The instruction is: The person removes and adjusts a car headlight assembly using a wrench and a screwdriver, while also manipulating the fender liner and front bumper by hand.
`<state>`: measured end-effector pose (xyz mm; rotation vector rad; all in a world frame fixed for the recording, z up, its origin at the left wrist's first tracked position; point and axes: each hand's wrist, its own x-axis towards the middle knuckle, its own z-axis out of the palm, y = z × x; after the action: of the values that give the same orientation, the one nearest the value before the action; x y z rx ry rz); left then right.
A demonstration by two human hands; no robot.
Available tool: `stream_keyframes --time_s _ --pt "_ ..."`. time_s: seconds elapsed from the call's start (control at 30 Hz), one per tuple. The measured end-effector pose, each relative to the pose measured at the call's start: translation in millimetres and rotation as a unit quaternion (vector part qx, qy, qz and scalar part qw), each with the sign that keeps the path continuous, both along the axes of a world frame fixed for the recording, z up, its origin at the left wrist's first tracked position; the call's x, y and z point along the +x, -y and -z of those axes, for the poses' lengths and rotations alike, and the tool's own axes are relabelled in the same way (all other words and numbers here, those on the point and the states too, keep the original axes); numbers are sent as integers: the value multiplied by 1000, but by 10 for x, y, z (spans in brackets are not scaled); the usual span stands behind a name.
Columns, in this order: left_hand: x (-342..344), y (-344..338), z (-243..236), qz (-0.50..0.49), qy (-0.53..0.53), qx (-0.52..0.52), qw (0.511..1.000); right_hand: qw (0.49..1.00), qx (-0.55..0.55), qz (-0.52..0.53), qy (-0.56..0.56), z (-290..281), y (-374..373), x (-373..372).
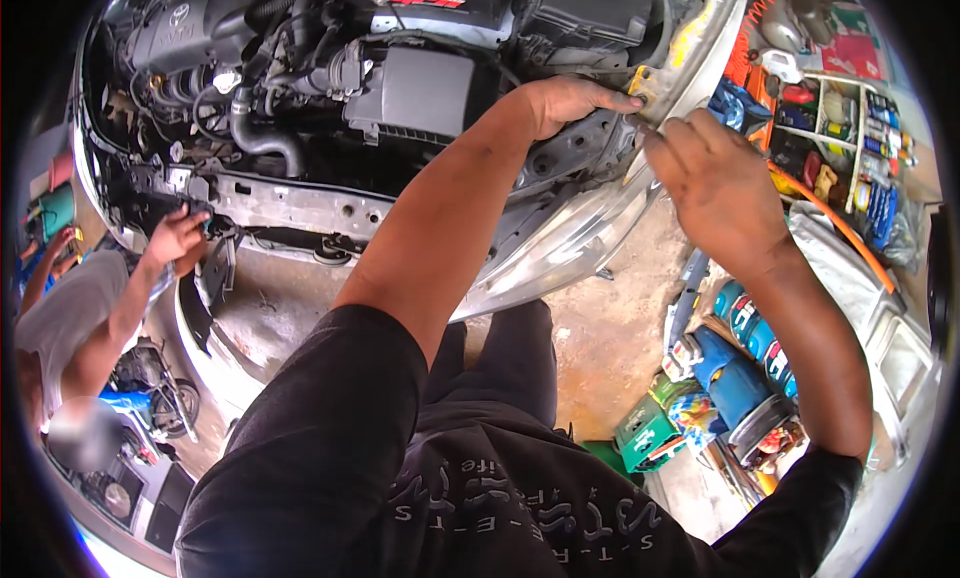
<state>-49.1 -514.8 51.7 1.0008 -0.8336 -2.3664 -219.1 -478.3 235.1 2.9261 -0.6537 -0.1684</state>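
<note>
At the front corner of an open engine bay, my left hand [568,106] reaches over the metal panel [560,150], fingertips by a yellowish bracket [648,81] on the edge. Just right of it my right hand [712,178] is closed, its curled fingers at the same edge; what both pinch there is hidden or too small to name. A clear headlight housing [540,268] runs beneath my hands along the car's corner. The black air filter box [410,93] and a dark hose [265,143] lie to the left.
A co-worker [75,318] at the left has hands on the car's front. A motorcycle [165,398] stands behind them. On the right are a shelf of small containers [840,118], blue cylindrical containers [730,378], a green crate [645,428] and an orange hose [840,223].
</note>
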Motion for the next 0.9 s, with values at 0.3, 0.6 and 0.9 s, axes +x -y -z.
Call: stream_keyframes --time_s 0.3,0.6,0.9 --pt "47 37 224 -11 -13 -30 999 614 441 622 205 -9 -8 -89" --pt "20 3 110 -26 -42 18 999 982 95 76 -141 -144 107 151" --pt "-22 -19 121 -10 -4 -37 999 361 495 690 386 -49 -97 127"
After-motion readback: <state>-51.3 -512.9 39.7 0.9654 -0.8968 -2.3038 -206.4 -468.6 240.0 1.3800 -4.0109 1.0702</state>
